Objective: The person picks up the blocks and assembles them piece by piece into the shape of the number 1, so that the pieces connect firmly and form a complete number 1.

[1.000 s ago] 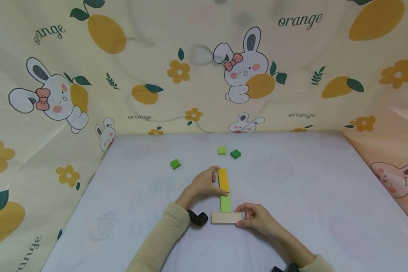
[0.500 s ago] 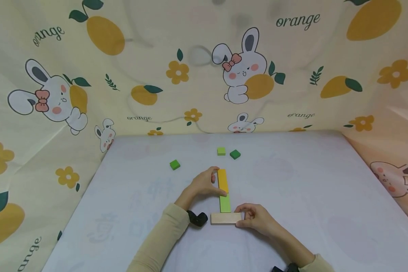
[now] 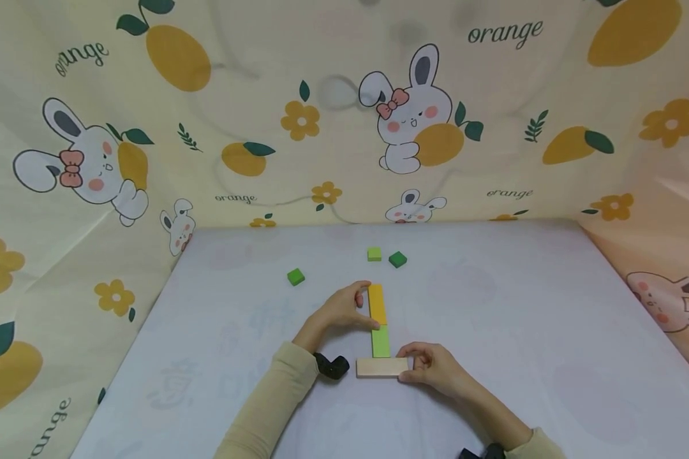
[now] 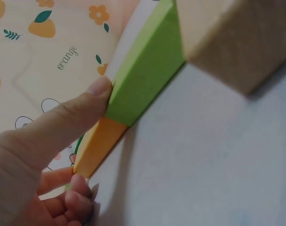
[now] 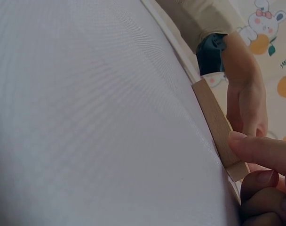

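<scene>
Two-handed bracing, apparently for alignment: the left hand (image 3: 340,308) pinches the yellow rectangular block (image 3: 377,303) beyond the lime-green rectangular block (image 3: 381,344); the right hand (image 3: 436,368) grips the near pale wooden bar's (image 3: 377,368) right end.

A cream backdrop (image 3: 281,38) printed with rabbits (image 3: 400,150), oranges (image 3: 178,58) and flowers (image 3: 300,131) spans the upper frame and both sides. Below spreads a whitish surface (image 3: 522,319). Just above the frame's centre-bottom area, a lime block (image 3: 374,254) sits near a dark green block (image 3: 398,259); a mid-green block (image 3: 295,276) lies left.
</scene>
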A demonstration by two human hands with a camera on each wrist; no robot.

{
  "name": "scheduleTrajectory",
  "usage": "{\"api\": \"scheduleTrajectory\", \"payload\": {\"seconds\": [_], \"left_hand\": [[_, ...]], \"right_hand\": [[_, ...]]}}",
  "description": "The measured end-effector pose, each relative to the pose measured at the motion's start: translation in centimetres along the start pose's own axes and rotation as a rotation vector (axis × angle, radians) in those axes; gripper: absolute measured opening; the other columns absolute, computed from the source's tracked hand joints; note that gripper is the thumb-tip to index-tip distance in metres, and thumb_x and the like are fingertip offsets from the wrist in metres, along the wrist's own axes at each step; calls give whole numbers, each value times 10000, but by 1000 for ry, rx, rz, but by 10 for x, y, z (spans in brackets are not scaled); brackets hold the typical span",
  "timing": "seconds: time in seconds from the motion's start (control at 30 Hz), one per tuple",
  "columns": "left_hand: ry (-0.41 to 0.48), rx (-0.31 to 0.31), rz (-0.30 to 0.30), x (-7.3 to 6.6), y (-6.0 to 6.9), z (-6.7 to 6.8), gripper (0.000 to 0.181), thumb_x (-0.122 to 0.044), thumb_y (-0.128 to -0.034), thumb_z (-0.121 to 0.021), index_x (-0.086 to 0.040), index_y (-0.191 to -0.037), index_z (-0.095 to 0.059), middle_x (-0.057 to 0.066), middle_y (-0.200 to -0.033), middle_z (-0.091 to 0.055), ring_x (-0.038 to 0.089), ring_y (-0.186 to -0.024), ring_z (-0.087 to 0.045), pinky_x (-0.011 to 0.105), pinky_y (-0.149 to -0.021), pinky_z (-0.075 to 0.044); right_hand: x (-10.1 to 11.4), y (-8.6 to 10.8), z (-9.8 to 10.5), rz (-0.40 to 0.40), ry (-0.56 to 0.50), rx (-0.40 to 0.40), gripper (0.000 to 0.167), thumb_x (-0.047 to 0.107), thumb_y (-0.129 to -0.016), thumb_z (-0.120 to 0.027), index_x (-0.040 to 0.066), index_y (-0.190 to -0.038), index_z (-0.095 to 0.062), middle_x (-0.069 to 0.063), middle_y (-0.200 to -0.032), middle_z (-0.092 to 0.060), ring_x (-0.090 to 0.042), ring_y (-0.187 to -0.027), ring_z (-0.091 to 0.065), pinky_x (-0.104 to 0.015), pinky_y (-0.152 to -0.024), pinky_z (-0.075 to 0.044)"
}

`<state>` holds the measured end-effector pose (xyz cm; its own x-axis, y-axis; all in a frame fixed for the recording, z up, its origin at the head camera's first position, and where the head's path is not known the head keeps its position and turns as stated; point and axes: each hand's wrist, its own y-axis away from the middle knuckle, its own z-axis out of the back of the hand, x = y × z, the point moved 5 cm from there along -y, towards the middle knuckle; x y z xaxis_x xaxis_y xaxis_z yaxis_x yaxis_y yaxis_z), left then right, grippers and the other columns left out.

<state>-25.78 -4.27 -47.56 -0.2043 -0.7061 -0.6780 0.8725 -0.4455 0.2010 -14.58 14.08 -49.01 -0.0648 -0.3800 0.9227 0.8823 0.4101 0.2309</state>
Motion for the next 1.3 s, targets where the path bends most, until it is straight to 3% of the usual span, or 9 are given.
{"api": "scheduleTrajectory", "payload": {"seconds": [0.53, 0.73, 0.97, 1.3], "left_hand": [[-10, 25, -14, -1, 1, 2, 911, -346, -705, -851, -90, -1449, -393, 4, -867, -481, 106, -769, -416, 218, -712, -345], [28, 34, -37, -1, 1, 2, 903, -325, -740, -828, -61, -1469, -364, 27, -875, -498, 105, -674, -373, 185, -614, -312], [81, 13, -57, 1, 2, 2, 907, -293, -753, -823, -79, -1490, -341, 27, -888, -506, 90, -649, -367, 169, -580, -304], [111, -36, -111, 2, 12, 5, 758, -272, -792, -792, -74, -1434, -440, 31, -885, -526, 87, -697, -408, 165, -621, -338]], "right_hand": [[1, -1, 0, 20, 18, 6, 405, 130, -773, -787, -63, -1091, -629, 72, -581, -401, 10, -516, -353, -149, -486, -273], [2, 0, 0, 22, -6, 8, 397, 109, -777, -782, -68, -1097, -626, 59, -583, -393, 5, -506, -346, -155, -479, -263], [2, 0, 0, 30, -1, 3, 394, 108, -774, -782, -67, -1092, -628, 70, -578, -395, 12, -509, -347, -153, -478, -263], [-1, 0, 0, 12, 10, 1, 401, 127, -769, -788, -63, -1084, -629, 88, -570, -398, 11, -518, -349, -147, -486, -269]]}}
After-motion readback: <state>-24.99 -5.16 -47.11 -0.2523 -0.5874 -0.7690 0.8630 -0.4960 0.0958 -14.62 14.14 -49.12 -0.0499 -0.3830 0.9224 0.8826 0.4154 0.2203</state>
